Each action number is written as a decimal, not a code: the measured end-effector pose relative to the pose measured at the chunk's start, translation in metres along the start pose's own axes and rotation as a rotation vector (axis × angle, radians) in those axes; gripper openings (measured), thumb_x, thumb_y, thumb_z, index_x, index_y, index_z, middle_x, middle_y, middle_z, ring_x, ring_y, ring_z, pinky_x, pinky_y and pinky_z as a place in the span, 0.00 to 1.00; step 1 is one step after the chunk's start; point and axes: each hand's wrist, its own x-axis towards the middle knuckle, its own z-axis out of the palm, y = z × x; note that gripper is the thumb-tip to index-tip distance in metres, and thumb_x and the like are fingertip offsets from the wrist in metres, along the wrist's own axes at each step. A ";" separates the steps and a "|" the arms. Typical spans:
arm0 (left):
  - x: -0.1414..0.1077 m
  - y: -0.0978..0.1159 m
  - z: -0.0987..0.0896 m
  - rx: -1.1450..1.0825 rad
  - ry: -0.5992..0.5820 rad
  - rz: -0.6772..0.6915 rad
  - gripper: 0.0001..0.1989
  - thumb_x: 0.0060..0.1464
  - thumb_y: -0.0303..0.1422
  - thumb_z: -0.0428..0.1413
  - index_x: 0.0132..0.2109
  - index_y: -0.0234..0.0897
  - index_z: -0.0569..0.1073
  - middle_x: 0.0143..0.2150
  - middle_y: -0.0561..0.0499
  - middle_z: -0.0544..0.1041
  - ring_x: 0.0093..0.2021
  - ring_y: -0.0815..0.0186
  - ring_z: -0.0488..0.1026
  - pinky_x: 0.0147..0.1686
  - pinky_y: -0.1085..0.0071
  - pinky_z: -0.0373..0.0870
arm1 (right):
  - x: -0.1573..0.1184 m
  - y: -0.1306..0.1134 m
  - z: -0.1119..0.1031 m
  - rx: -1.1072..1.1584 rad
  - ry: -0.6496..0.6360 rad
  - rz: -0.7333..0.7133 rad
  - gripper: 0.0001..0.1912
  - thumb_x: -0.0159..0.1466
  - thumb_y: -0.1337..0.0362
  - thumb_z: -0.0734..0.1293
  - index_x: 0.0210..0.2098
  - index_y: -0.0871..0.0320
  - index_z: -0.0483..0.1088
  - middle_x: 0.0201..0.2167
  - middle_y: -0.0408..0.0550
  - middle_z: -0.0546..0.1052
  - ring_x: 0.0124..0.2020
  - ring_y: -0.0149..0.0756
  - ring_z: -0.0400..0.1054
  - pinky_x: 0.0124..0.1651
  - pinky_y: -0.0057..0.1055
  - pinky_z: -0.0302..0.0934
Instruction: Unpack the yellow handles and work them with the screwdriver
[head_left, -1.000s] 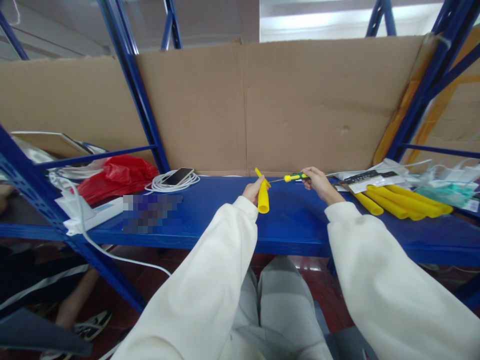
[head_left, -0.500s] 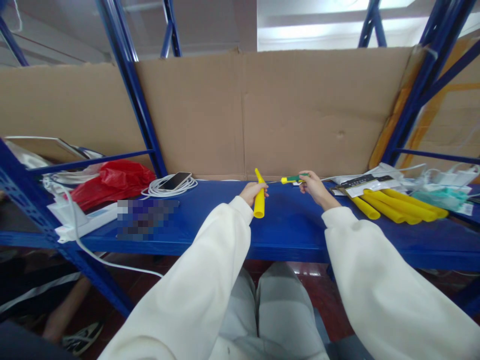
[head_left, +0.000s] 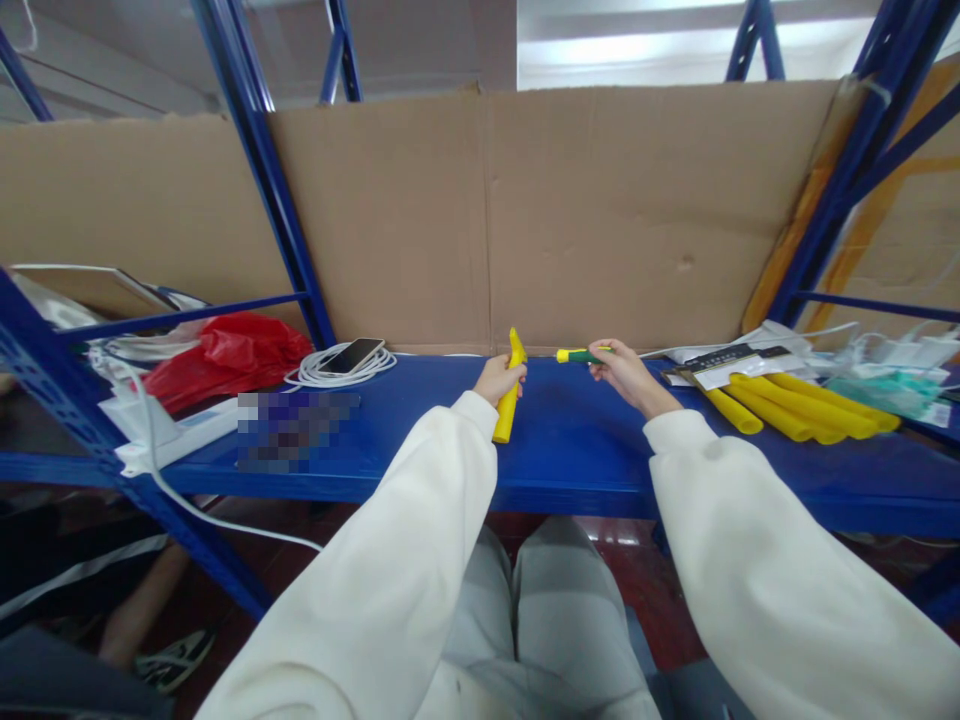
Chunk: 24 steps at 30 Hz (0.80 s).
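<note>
Left hand (head_left: 501,381) wrapped round the yellow tube (head_left: 505,416), long axis running away from the body over the blue counter (head_left: 577,440); right hand (head_left: 619,372) clamped on a green-and-yellow tool (head_left: 579,356), crosswise, aimed left at it. Contact? Can't tell.

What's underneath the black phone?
The phone rests on a coil of white cable, whose loops show beside and in front of it; whatever its body covers can't be seen.

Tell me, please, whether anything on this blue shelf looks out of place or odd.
The phone lies on the coiled white cable, off to the left of the left hand, instead of directly on the shelf, which looks slightly odd. I see no spill.
</note>
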 end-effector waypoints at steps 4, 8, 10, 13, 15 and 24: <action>0.002 -0.004 -0.005 0.103 -0.002 -0.020 0.11 0.48 0.16 0.55 0.28 0.36 0.68 0.15 0.60 0.64 0.13 0.72 0.62 0.20 0.76 0.61 | -0.001 0.004 0.000 -0.220 -0.054 -0.018 0.12 0.59 0.58 0.73 0.33 0.56 0.67 0.19 0.38 0.68 0.19 0.28 0.61 0.23 0.25 0.57; 0.005 -0.010 -0.010 0.218 -0.008 -0.039 0.13 0.49 0.17 0.56 0.23 0.37 0.67 0.14 0.58 0.64 0.13 0.71 0.63 0.19 0.76 0.60 | -0.003 0.007 -0.003 -0.467 -0.155 -0.035 0.08 0.57 0.64 0.74 0.32 0.56 0.70 0.18 0.39 0.70 0.19 0.30 0.63 0.25 0.27 0.59; 0.006 -0.012 -0.011 0.246 -0.026 -0.053 0.15 0.49 0.17 0.56 0.21 0.37 0.66 0.13 0.57 0.64 0.13 0.71 0.63 0.18 0.76 0.59 | -0.003 0.008 -0.005 -0.601 -0.163 -0.078 0.07 0.56 0.67 0.73 0.32 0.56 0.71 0.22 0.41 0.73 0.22 0.32 0.67 0.30 0.29 0.62; 0.007 -0.014 -0.010 0.236 -0.033 -0.071 0.16 0.47 0.16 0.57 0.19 0.37 0.65 0.13 0.57 0.64 0.12 0.71 0.62 0.18 0.76 0.58 | -0.002 0.010 -0.007 -0.763 -0.141 -0.164 0.09 0.53 0.70 0.74 0.31 0.56 0.71 0.29 0.45 0.77 0.31 0.37 0.72 0.39 0.32 0.65; 0.006 -0.013 -0.009 0.219 -0.028 -0.071 0.16 0.46 0.15 0.58 0.19 0.37 0.66 0.13 0.57 0.64 0.12 0.71 0.62 0.18 0.76 0.59 | -0.001 0.013 -0.009 -0.841 -0.147 -0.188 0.11 0.51 0.70 0.74 0.32 0.56 0.71 0.31 0.45 0.78 0.34 0.39 0.72 0.41 0.33 0.66; 0.003 -0.012 -0.006 0.247 -0.040 -0.032 0.16 0.49 0.18 0.57 0.20 0.38 0.65 0.14 0.57 0.65 0.12 0.71 0.63 0.17 0.75 0.60 | 0.002 0.017 -0.008 -1.045 -0.167 -0.198 0.07 0.51 0.69 0.73 0.29 0.55 0.72 0.27 0.47 0.77 0.32 0.41 0.72 0.37 0.32 0.64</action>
